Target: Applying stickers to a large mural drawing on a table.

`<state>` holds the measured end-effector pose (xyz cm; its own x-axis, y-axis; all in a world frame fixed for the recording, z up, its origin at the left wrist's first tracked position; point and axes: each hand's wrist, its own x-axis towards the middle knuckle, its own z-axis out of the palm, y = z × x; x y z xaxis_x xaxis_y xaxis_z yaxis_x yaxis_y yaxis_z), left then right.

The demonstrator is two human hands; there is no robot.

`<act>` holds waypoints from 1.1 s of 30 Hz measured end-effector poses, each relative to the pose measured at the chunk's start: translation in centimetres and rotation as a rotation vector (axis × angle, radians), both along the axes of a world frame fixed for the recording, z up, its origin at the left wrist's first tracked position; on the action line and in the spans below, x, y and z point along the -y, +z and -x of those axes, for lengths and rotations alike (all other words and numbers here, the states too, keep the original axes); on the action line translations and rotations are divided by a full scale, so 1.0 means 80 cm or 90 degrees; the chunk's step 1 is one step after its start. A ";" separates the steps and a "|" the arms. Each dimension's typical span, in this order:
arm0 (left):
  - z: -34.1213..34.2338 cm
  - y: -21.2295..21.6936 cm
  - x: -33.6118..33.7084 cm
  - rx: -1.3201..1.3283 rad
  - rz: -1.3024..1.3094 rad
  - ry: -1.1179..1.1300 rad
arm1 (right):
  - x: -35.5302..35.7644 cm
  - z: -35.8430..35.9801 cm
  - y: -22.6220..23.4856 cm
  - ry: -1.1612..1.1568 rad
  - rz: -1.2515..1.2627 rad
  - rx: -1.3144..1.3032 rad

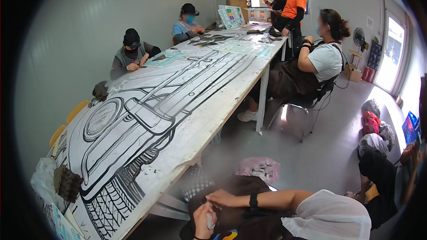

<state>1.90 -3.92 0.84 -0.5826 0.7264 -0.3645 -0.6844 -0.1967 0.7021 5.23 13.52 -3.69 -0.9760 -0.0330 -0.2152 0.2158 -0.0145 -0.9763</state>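
Down at the lower edge, my left hand (pixel 203 221) is curled with a small pale greyish piece (pixel 210 221) showing at its fingers. Just above it my right hand (pixel 222 198), with a black band on its wrist, is pinched; what its fingers hold, if anything, is too small to make out. Both hands are close together over a dark brown apron (pixel 247 191) on my lap, beside the table edge. Black-and-white checked cloth (pixel 195 183) shows next to them.
The long table (pixel 213 126) carries a large black line drawing, printed cards (pixel 164 58) and dark egg-carton-like stacks (pixel 66 183). A pink bag (pixel 259 169) of grey pieces lies on the floor. Several people work around the table; one sits in a chair (pixel 302 106) along this side.
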 end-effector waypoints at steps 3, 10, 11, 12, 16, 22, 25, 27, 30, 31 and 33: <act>-0.001 0.059 0.013 -0.352 0.077 0.105 | 0.003 -0.005 0.048 0.076 0.006 -0.011; 0.045 0.172 -0.014 -0.865 0.225 0.354 | 0.027 -0.020 0.173 0.130 -0.265 -0.355; 0.046 0.185 -0.023 -0.884 0.236 0.372 | 0.029 -0.021 0.186 0.110 -0.317 -0.371; 0.046 0.198 -0.030 -0.904 0.241 0.392 | 0.031 -0.019 0.195 0.081 -0.328 -0.376; 0.051 0.243 -0.050 -0.971 0.225 0.431 | 0.034 0.002 0.215 -0.044 -0.357 -0.473; 0.046 0.259 -0.065 -1.029 0.202 0.363 | 0.026 -0.001 0.222 -0.159 -0.365 -0.462; 0.041 0.255 -0.067 -1.054 0.239 0.353 | 0.027 -0.011 0.223 -0.212 -0.409 -0.428; 0.038 0.249 -0.066 -1.061 0.240 0.336 | 0.028 -0.015 0.223 -0.228 -0.398 -0.416; 0.035 0.239 -0.063 -1.023 0.214 0.352 | 0.024 -0.016 0.227 -0.220 -0.266 -0.376; 0.034 0.235 -0.060 -0.999 0.199 0.364 | 0.019 -0.016 0.231 -0.213 -0.190 -0.335; 0.038 0.228 -0.051 -0.980 0.204 0.419 | -0.001 -0.019 0.245 -0.208 -0.076 -0.270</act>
<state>-1.17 0.15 19.05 -0.6599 0.2521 0.7078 0.7473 0.1225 0.6531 6.77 13.61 15.89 -0.9334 0.2865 0.2161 -0.1946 0.1020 -0.9756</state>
